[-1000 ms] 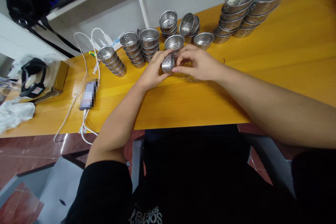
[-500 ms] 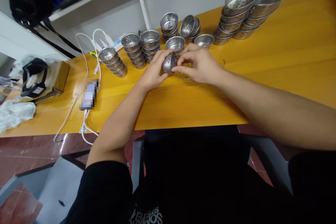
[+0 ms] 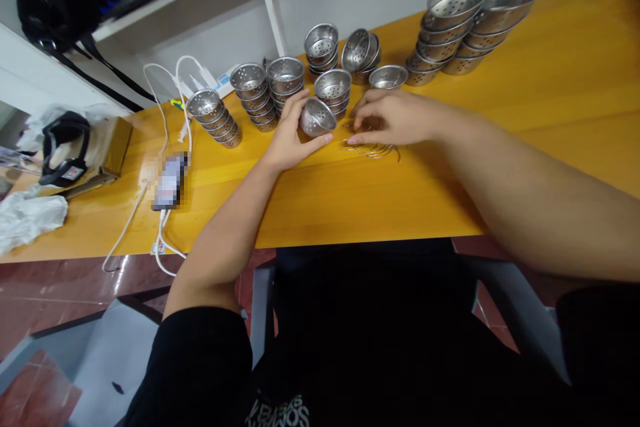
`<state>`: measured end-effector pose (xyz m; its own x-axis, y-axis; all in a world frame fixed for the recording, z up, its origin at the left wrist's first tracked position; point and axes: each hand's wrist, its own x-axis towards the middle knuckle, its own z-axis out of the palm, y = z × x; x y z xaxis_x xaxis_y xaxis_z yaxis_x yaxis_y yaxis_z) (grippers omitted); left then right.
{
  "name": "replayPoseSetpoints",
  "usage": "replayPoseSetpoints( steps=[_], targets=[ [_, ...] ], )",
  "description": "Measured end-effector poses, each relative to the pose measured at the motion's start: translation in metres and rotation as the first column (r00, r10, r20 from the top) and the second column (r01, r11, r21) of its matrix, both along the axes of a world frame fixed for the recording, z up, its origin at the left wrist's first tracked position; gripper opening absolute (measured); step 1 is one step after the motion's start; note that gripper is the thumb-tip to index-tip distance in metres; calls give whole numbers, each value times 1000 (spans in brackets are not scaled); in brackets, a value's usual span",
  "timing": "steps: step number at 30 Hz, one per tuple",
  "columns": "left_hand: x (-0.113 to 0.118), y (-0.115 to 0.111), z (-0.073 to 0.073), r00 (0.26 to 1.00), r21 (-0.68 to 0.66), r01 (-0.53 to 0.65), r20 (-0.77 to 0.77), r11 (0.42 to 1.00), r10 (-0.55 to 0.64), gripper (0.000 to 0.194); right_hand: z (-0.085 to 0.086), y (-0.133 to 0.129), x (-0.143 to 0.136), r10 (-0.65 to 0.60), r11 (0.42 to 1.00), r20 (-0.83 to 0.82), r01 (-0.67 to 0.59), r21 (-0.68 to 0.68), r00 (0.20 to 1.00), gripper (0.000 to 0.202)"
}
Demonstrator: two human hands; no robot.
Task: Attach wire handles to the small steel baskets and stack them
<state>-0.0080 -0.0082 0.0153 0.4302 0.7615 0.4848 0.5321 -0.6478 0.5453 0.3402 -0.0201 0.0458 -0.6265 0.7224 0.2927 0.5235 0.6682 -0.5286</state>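
My left hand (image 3: pixel 290 137) is closed round the side of a small perforated metal cup (image 3: pixel 318 118), which is tilted with its mouth toward the right. My right hand (image 3: pixel 395 117) hovers low over several thin curved wire pieces (image 3: pixel 375 151) lying on the table. Its thumb and fingers are bent but apart, with nothing visible between them. Just behind the held cup stands a short stack of perforated cups (image 3: pixel 333 87). A single cup (image 3: pixel 388 76) sits behind my right hand, partly hidden by it.
More stacked cups stand along the back, including a left stack (image 3: pixel 206 107) and tall right stacks (image 3: pixel 463 3). A phone (image 3: pixel 171 180) with white cables lies at left, near a cardboard box (image 3: pixel 113 147) with a black strapped device. The wooden table (image 3: pixel 320 207) ends before my lap.
My right hand has drawn away from the cup, moving right over the wire pieces. In my left hand the cup has turned so its inside shows more.
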Motion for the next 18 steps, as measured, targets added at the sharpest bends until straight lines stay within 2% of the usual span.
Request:
replayPoseSetpoints(
  steps=[2,5,8,10,12,14,18],
  targets=[
    [0,0,-4,1000,-13,7,1,1000,-7,107,-3,2,-1,-59,998,14,58,11,998,61],
    [1,-2,-8,1000,-48,10,26,999,-9,109,-10,2,-8,-172,984,-102,175,28,980,62],
    [1,-5,-8,999,-72,-3,52,997,6,114,-21,5,-14,-183,979,-269,199,35,946,92],
    [2,-6,-7,998,-46,-5,57,999,7,111,-27,9,-17,-138,984,-281,162,67,950,109],
    [2,-5,-7,998,-4,0,70,1000,0,104,-31,13,-19,-115,989,-239,134,68,964,107],
    [2,0,-11,995,29,3,98,1000,-6,98,-31,14,-20,-120,989,-218,135,52,969,94],
    [-1,21,-27,981,83,12,192,996,-28,99,-25,7,-22,-68,994,-271,89,64,960,77]
  ],
)
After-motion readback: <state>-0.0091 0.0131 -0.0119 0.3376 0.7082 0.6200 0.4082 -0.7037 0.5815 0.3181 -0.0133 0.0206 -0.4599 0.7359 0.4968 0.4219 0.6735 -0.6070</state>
